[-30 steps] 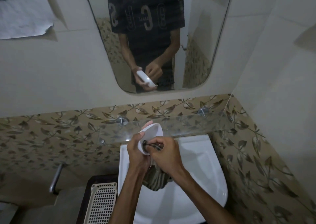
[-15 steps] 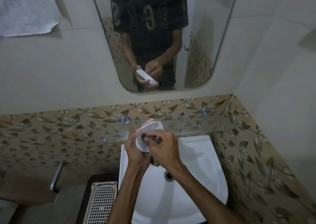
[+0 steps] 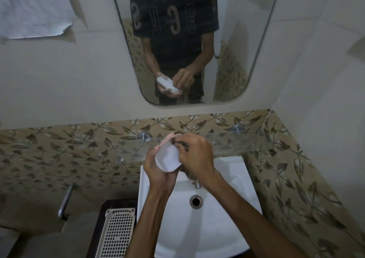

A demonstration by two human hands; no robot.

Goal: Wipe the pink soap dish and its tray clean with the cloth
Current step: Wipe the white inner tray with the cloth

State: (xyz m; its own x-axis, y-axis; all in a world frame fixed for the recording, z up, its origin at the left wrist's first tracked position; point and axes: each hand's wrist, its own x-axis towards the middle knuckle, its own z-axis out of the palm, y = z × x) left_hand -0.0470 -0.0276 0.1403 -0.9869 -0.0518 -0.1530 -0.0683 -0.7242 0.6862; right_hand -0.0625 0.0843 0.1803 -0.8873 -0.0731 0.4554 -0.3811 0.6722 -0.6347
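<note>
The left hand's grip (image 3: 158,171) cups one white soap dish tray (image 3: 167,158) from below, a pink edge (image 3: 166,139) showing at its top. The right hand (image 3: 195,155) clenches one dark cloth (image 3: 182,145) against the tray's upper rim. Both are held above the back edge of one white washbasin (image 3: 227,188), below one glass shelf (image 3: 227,143) and one mirror (image 3: 246,40).

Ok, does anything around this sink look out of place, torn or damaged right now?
One thing: the white paper sheet stuck on the cream wall at upper left has a ragged, torn lower edge and its corner curls away. The white ceramic basin and the clear glass shelf look intact, with nothing spilled.
</note>
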